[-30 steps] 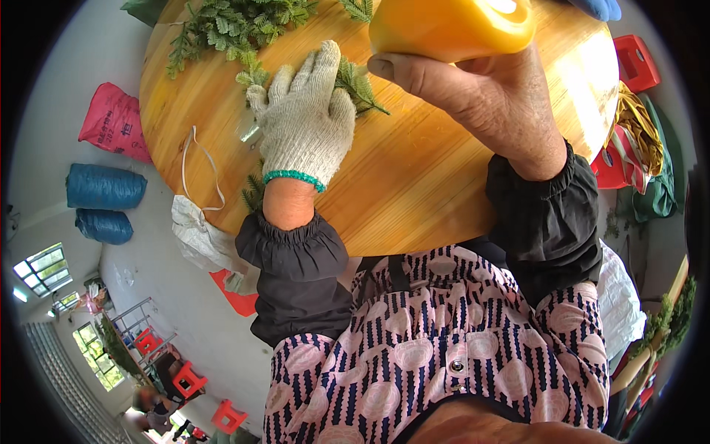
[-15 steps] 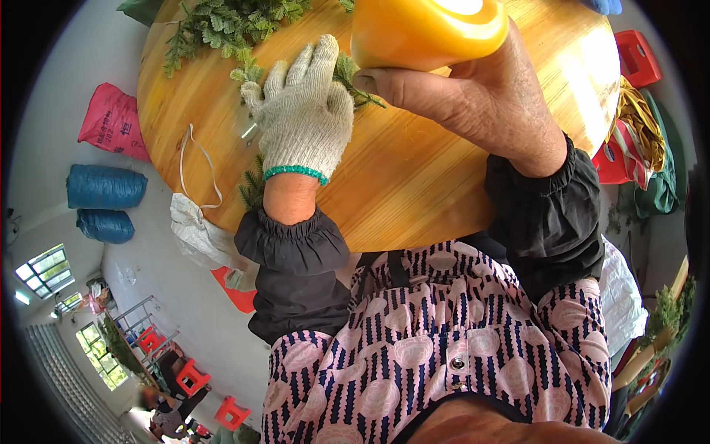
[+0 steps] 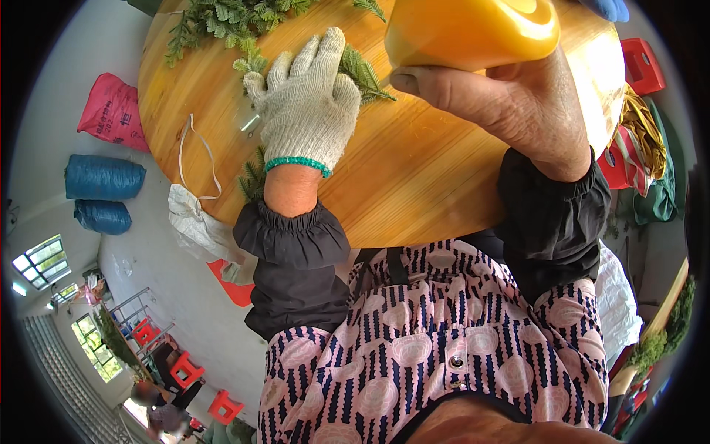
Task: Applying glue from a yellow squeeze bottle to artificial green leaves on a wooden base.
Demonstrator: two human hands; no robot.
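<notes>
So here's where things stand, as I read it: the step in hand looks like a handling one, with a container up in one hand and greenery by the other.

The right hand (image 3: 518,107), bare, has hold of a glossy yellow container (image 3: 473,33) at the top of the frame, right of centre. The thumb is along its lower edge, but the other fingers are mostly hidden, so I can't tell how far round they wrap. It looks lifted clear of the round wooden table (image 3: 414,170), though the top is cut off.

The left hand (image 3: 303,107), in a knit glove with a green cuff, is palm down over the tabletop, upper middle-left, fingers stretched out rather than clenched. A green sprig (image 3: 362,78) pokes out to its right. Can't tell if the palm is pinning it or anything else. There's another sprig (image 3: 253,177) by the wrist, and a heap of greenery (image 3: 229,18) at upper left.

As for the next move, my guess is it calls for a firm thumb on that smooth, probably slippery container, and for the gloved fingers to curl if the sprig needs gripping.
</notes>
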